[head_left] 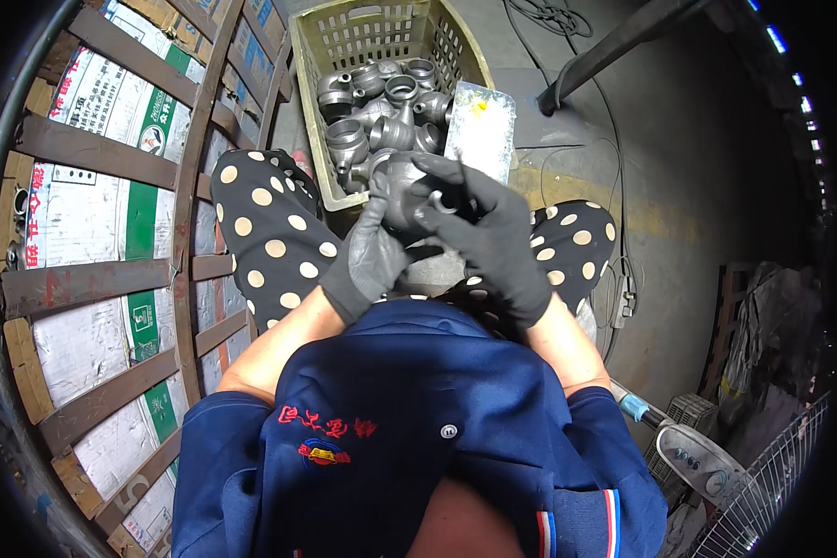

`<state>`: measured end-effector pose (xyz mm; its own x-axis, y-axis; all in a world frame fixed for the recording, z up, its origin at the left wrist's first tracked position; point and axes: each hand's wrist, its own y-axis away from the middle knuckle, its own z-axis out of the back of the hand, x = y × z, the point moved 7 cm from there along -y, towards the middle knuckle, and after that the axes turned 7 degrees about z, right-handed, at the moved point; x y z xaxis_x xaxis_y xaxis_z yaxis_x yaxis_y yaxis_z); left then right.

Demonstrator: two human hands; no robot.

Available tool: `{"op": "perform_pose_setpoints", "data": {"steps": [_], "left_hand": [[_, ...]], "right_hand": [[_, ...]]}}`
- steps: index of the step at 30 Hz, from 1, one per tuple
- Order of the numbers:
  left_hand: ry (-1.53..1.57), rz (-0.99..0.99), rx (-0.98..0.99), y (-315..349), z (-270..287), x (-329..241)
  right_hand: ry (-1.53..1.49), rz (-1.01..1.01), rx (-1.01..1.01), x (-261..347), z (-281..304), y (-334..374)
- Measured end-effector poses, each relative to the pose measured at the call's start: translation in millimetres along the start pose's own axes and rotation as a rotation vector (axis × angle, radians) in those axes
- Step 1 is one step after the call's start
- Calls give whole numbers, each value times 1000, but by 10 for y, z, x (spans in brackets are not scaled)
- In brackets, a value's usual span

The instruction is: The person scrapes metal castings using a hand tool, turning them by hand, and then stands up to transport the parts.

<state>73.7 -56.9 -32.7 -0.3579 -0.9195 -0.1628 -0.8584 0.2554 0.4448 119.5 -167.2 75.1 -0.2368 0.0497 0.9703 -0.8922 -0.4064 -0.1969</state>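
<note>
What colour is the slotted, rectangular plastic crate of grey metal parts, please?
The slotted plastic crate is dull olive-yellow, seen best in the head view.

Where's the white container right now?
In the head view, the white container is slightly right of centre in the upper part, at the right side of the crate, just beyond the right hand.

At top centre, a crate (367, 35) stands on the floor (674, 325), parts (392, 135) heaped inside, a container (484, 139) at its right side. Below, mid-frame, another part (403, 193) sits between left hand (372, 256) and right hand (498, 232). Cartons (84, 339) stand behind a rack (93, 152) at left; a fan (699, 458) occupies the lower right, a cable (553, 17) the upper right.
</note>
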Motion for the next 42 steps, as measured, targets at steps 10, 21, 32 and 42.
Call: {"op": "perform_pose_setpoints", "data": {"steps": [10,21,32,42], "left_hand": [[-1017,71,167,217,-471,-434],[-194,241,409,3,-294,-67],[149,124,419,-136,0,-158],[-262,-85,166,25,-164,-241]], "right_hand": [[-182,-190,677,200,169,-86],[26,-70,50,180,505,-95],[277,38,60,230,313,320],[394,-14,165,116,207,318]]}}
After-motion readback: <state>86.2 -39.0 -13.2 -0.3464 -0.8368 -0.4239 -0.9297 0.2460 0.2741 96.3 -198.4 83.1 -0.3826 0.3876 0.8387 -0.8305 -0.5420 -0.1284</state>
